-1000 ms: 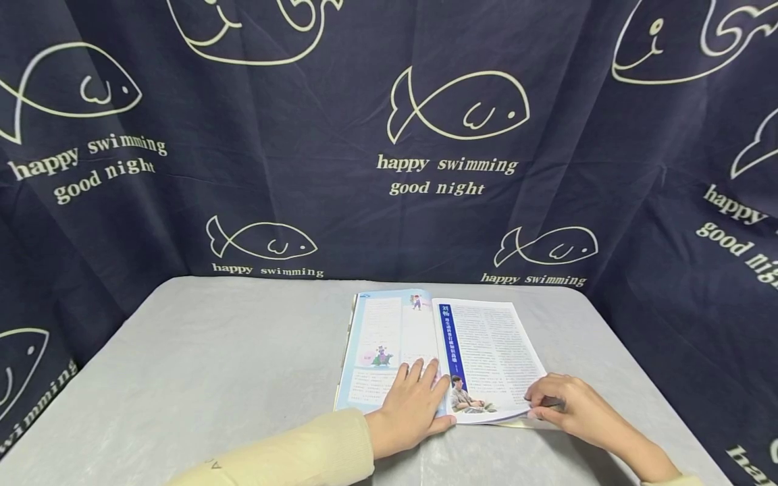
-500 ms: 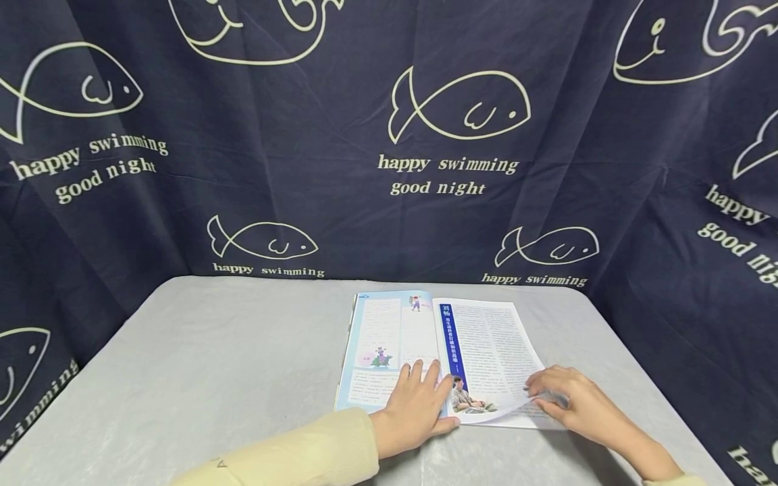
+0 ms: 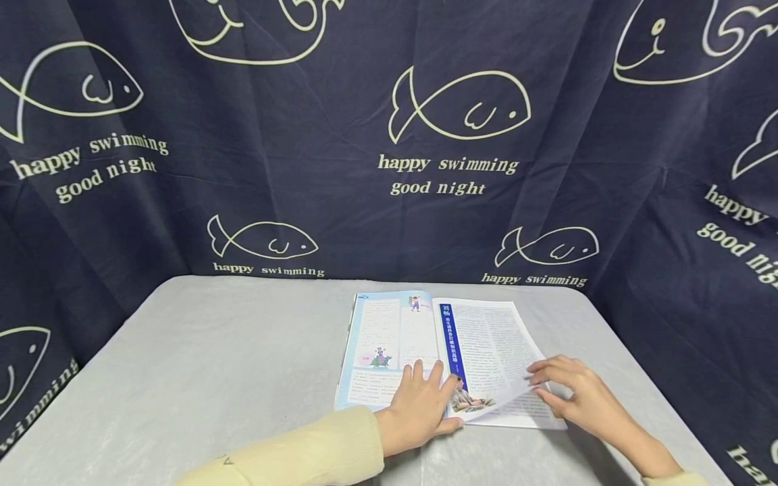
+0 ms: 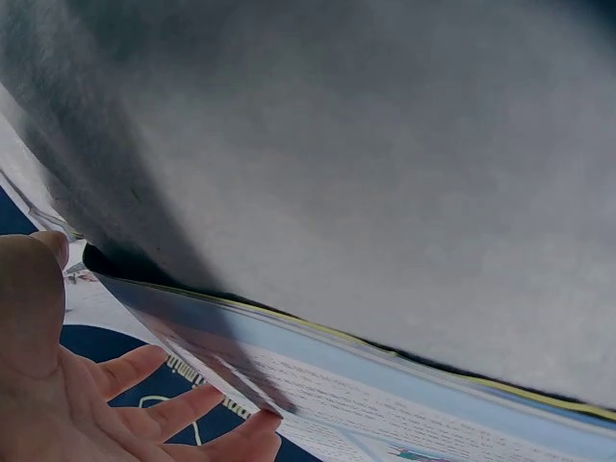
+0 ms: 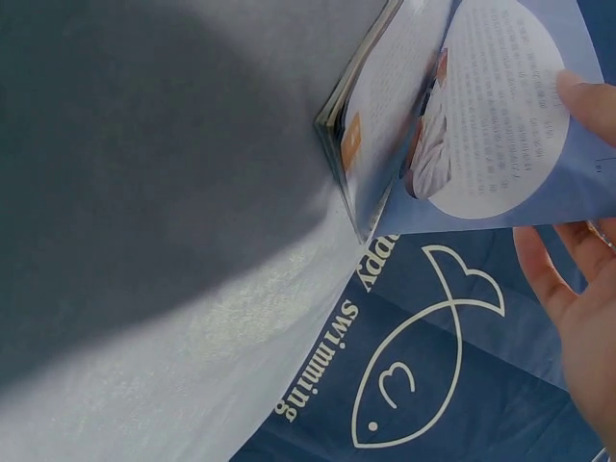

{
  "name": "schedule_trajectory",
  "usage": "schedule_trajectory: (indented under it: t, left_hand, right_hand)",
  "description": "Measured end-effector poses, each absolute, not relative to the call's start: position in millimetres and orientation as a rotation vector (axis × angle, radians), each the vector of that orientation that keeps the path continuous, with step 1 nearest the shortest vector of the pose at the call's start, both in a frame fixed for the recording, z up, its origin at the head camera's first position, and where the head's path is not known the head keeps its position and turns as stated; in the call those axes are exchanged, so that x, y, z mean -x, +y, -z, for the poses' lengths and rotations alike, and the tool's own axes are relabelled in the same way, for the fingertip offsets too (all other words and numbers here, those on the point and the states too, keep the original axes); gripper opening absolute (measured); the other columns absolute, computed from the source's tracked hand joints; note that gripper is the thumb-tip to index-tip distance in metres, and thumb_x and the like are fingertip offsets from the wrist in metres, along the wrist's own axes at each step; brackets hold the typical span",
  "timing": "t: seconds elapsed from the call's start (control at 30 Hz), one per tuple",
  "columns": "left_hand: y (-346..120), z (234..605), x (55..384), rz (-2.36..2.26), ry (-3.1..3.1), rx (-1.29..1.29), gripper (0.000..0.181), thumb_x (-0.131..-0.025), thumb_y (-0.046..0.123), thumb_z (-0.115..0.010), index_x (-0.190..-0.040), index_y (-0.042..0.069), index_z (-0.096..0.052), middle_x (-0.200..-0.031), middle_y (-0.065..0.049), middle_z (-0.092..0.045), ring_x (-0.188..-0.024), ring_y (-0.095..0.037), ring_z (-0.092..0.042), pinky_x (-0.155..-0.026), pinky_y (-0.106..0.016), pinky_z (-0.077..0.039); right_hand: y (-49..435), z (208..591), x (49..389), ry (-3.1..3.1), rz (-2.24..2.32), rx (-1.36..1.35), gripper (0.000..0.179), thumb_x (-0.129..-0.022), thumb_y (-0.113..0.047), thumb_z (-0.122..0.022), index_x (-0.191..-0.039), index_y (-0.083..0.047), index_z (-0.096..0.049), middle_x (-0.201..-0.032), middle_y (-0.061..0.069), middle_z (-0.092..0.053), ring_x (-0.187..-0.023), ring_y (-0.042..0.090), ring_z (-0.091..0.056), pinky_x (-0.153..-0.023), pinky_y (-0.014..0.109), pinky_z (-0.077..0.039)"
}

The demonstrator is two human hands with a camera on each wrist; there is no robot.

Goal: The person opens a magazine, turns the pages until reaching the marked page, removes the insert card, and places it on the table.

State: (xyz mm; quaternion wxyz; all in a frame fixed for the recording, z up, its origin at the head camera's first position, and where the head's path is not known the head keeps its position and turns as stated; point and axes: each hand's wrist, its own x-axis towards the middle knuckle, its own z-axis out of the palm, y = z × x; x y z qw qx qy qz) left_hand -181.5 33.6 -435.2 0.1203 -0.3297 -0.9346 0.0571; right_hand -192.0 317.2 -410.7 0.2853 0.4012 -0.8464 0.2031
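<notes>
A magazine lies open on the table, with a light blue left page and a white right page that carries a dark blue title strip. My left hand rests with spread fingers over the lower inner part of the magazine, near the spine. At the lower right, my right hand pinches the corner of the right page between thumb and fingers. That page curves upward, baring a printed page under it. Its blue underside with a white text panel faces the right wrist view.
The table has a pale grey cover. Dark blue curtains printed with fish outlines and lettering stand behind it and along both sides.
My right hand has raised the lower right corner of the page and moved slightly up, showing more of the page beneath. The left hand has shifted slightly right, staying on the magazine.
</notes>
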Motion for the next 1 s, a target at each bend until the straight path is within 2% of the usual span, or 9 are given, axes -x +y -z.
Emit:
schedule_trajectory:
  t: [0.23, 0.57, 0.9, 1.0]
  left_hand:
    - [37.4, 435.1, 181.8, -0.238, -2.728, 0.948, 0.060, -0.081, 0.070, -0.038, -0.123, 0.027, -0.045, -0.118, -0.003, -0.054, -0.094, -0.028, -0.055, -0.075, -0.036, -0.040]
    - [41.0, 436.0, 181.0, -0.322, -2.733, 0.941, 0.064, -0.081, 0.071, -0.034, -0.126, 0.026, -0.043, -0.121, -0.004, -0.053, -0.099, -0.034, -0.056, -0.079, -0.038, -0.043]
    - [40.3, 434.5, 181.9, -0.330, -2.705, 0.938, 0.059, -0.083, 0.070, -0.035, -0.122, 0.026, -0.045, -0.116, -0.002, -0.055, -0.093, -0.029, -0.058, -0.075, -0.035, -0.044]
    - [39.7, 434.2, 182.3, -0.300, -2.706, 0.944, 0.056, -0.083, 0.068, -0.037, -0.120, 0.026, -0.046, -0.115, -0.002, -0.056, -0.090, -0.028, -0.058, -0.075, -0.035, -0.044]
  right_hand:
    - [315.5, 407.4, 192.6, -2.300, -0.582, -1.015, 0.028, -0.058, -0.002, -0.074, -0.080, -0.018, -0.068, -0.092, 0.000, -0.067, -0.090, 0.008, -0.056, -0.090, 0.009, -0.028]
    - [310.4, 403.2, 195.0, -2.240, -0.593, -1.025, 0.026, -0.058, -0.002, -0.073, -0.079, -0.017, -0.068, -0.091, 0.001, -0.067, -0.088, 0.009, -0.056, -0.088, 0.011, -0.029]
    - [310.3, 401.6, 193.5, -2.267, -0.596, -0.994, 0.027, -0.059, -0.002, -0.074, -0.080, -0.017, -0.067, -0.095, -0.004, -0.066, -0.090, 0.007, -0.056, -0.083, 0.012, -0.029]
    - [310.4, 401.3, 193.4, -2.260, -0.606, -0.984, 0.026, -0.060, -0.003, -0.073, -0.083, -0.016, -0.068, -0.096, -0.002, -0.067, -0.091, 0.007, -0.055, -0.084, 0.012, -0.029]
